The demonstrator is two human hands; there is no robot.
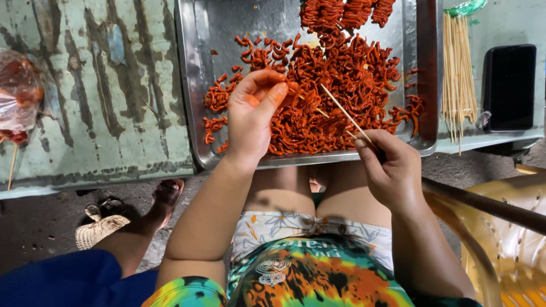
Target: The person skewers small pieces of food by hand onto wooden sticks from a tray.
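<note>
Red-orange strips (pixel 330 85), silver tray (pixel 196 68).

Tie-dye shirt (green, orange, black) over pale floral shorts; bare forearms.

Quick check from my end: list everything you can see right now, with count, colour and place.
Shallow metal tray: one, silver, on the table ahead.
Marinated meat strips: a heap, red-orange, in the tray.
Thin bamboo skewer: one, pale, slanting over the heap.
Bundle of spare skewers: many, pale, right of the tray.
Flat phone: one, black, far right.
Worn painted table: one, pale green.
Plastic bag: one, clear with red contents, far left.
Plastic chair: one, yellow, lower right.
Another person's sandalled foot: one, lower left.
Left hand: pinching a meat strip.
Right hand: gripping the skewer's lower end.
</note>
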